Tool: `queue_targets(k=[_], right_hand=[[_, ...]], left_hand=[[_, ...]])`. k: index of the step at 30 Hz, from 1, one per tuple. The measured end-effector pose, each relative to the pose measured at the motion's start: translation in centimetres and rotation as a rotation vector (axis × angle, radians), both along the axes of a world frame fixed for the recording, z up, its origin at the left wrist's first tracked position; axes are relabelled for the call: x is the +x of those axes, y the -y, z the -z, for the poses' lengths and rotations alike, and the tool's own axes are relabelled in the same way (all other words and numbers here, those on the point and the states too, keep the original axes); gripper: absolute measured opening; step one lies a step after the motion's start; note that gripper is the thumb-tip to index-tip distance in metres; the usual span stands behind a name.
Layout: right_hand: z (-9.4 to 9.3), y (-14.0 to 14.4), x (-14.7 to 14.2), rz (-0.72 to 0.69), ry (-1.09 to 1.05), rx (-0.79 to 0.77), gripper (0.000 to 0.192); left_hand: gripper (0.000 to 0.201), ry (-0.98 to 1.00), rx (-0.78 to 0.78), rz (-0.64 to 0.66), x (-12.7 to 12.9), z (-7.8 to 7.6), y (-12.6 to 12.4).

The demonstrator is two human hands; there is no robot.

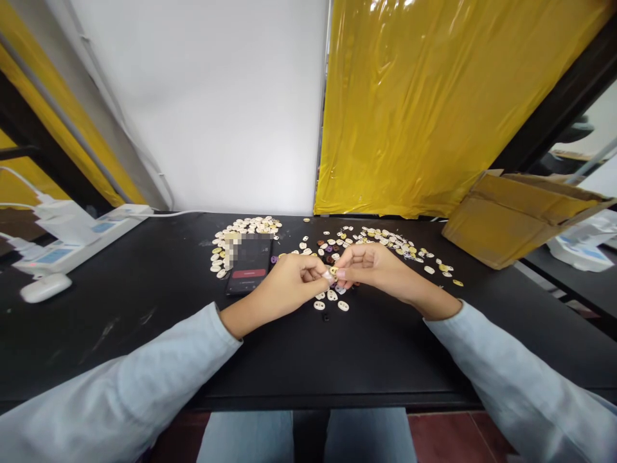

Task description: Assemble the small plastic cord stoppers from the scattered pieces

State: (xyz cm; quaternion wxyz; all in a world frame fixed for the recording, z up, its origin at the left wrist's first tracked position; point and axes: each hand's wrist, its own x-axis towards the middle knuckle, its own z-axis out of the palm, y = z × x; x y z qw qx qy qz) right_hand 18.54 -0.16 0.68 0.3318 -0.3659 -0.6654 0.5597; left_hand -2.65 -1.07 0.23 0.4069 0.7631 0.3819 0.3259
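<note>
My left hand [294,280] and my right hand [378,267] meet over the middle of the black table, thumbs and fingertips pinched together. Between them is a small yellow oval piece with holes [333,271], partly covered by the fingertips. Something whitish shows at the left fingertips, too small to name. Just below the hands lie several white oval two-holed pieces [343,306] and a tiny black piece [326,317]. Brown and purple pieces [329,249] lie behind the fingers, partly hidden.
A phone [249,263] lies left of my hands, beside a heap of cream ovals [218,253]. More white and yellow pieces [390,239] spread at the back right. A cardboard box [511,218] stands right; a power strip [96,228] and white earbud case [45,288] lie left.
</note>
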Motion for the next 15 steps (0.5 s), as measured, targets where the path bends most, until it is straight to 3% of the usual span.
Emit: queue_targets(k=[8, 15], right_hand=[[0.29, -0.09, -0.09, 0.015, 0.021, -0.009, 0.027], [0.16, 0.36, -0.48, 0.026, 0.03, -0.003, 0.028]], left_hand=[[0.022, 0.054, 0.014, -0.021, -0.27, 0.43, -0.08], [0.022, 0.192, -0.123, -0.001, -0.15, 0.33, -0.1]])
